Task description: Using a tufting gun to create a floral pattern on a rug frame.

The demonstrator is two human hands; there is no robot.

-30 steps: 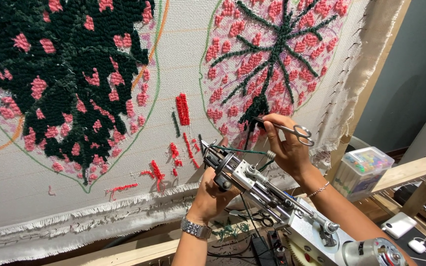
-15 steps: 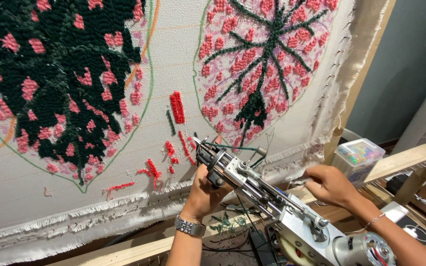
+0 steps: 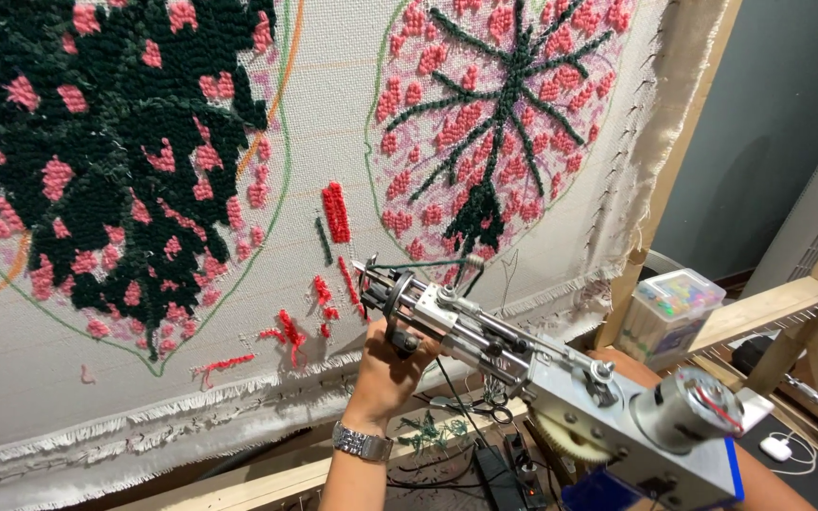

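In the head view, a tufting gun [image 3: 523,369] runs across the lower middle of the picture, its needle end up and to the left, its motor [image 3: 684,409] and grey body down to the right. The needle tip sits just in front of the cloth [image 3: 333,85], below the dark stem of the pink leaf [image 3: 499,104]; whether it touches the cloth cannot be told. A strand of green yarn [image 3: 428,264] runs across the tip.

The left hand [image 3: 392,371] reaches up from below and closes around the gun's front grip, fingers wrapped tight on it. A metal watch [image 3: 362,442] sits on that wrist.

The right hand is hidden behind the gun's body; only a bit of arm [image 3: 617,360] shows above the casing, so its grip cannot be told.

The cloth is stretched on a wooden frame [image 3: 759,312] and fills the upper part of the view. On the left is a large dark green leaf [image 3: 115,142] with pink patches. Between the two leaves lie short red tufts [image 3: 335,212] and one thin green tuft, just left of the gun's tip. The cloth's lower edge hangs frayed.

Below the gun, scissors [image 3: 489,409] and green yarn scraps rest on the frame's lower rail, beside a power strip [image 3: 499,468]. A clear box [image 3: 669,308] of coloured bits stands at the right, by the frame's upright.
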